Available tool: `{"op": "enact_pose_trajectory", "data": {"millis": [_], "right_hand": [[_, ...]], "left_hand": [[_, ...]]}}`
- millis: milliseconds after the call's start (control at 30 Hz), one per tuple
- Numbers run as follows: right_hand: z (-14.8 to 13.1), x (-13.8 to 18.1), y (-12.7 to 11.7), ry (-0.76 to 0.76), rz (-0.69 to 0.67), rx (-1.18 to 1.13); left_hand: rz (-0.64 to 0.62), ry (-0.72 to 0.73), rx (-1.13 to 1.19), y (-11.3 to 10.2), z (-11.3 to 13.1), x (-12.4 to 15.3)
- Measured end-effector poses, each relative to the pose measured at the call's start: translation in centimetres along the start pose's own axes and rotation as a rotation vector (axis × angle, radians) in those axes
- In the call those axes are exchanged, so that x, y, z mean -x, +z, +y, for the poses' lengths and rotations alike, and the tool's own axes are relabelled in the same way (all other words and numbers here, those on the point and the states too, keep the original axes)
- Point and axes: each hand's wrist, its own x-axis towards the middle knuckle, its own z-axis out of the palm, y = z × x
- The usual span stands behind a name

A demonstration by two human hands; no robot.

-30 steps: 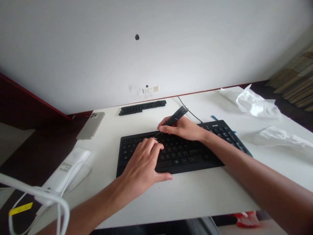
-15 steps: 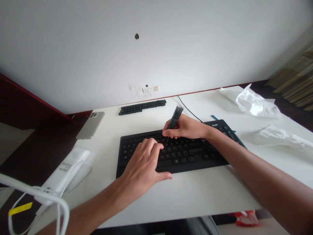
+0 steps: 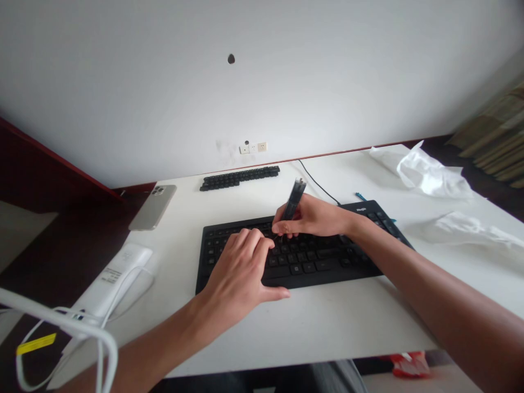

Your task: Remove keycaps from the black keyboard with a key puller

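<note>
A black keyboard (image 3: 323,266) lies on the white table in front of me. My left hand (image 3: 241,262) rests across its left half, fingers bent over the keys and thumb stretched out near the front edge. The left index fingertip is close to the tool's tip. In my right hand (image 3: 311,214) is a keycap puller (image 3: 295,197) with a dark, see-through handle, held upright like a pen. Its thin wire ends point down into the upper middle keys, partly hidden by my fingers. I cannot tell whether they grip a keycap.
Rows of loose black keycaps (image 3: 240,178) lie at the back of the table (image 3: 229,338). To the left are a phone (image 3: 153,207) and a white power strip (image 3: 110,284) with cables. White plastic bags (image 3: 429,172) lie at right, and a blue stick (image 3: 360,197) shows behind the keyboard.
The right hand and keycap puller have dipped slightly, with the wire ends nearer my left index finger. My left hand stays on the keys. The whole view has shifted a little.
</note>
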Motion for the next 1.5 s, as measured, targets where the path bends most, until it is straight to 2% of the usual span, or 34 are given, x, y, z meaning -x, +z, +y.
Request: {"op": "enact_pose_trajectory", "data": {"millis": [200,400,567,867,1033,1167,1367,1500], "right_hand": [[-0.7,-0.1,0.7,0.041,-0.083,-0.139],[-1.2,0.3,0.9,-0.015,-0.074,-0.001],[-3.0,0.7,1.4,-0.013,-0.046,0.207],[-4.9,0.8,2.9,0.05,0.013,0.337],[-6.8,2.0,5.0,0.079,0.119,0.604],[-6.7,3.8,7.9,0.017,0.254,0.667],[-4.7,5.9,12.5,-0.01,0.535,0.536],[-4.2,5.7,13.9,0.02,0.678,0.446]], "left_hand": [[0.044,-0.002,0.056,0.4,-0.3,0.2],[0.065,-0.07,0.178,0.1,-1.1,-0.2],[0.092,-0.092,0.262,0.2,-1.3,-0.4],[0.108,-0.097,0.248,0.7,-1.4,-0.6],[0.123,-0.086,0.257,1.2,-1.8,-0.6],[0.114,-0.062,0.285,1.4,-2.1,-0.6],[0.122,-0.027,0.282,0.9,-2.1,-0.4],[0.158,0.061,0.254,0.8,-2.7,-0.4]]}}
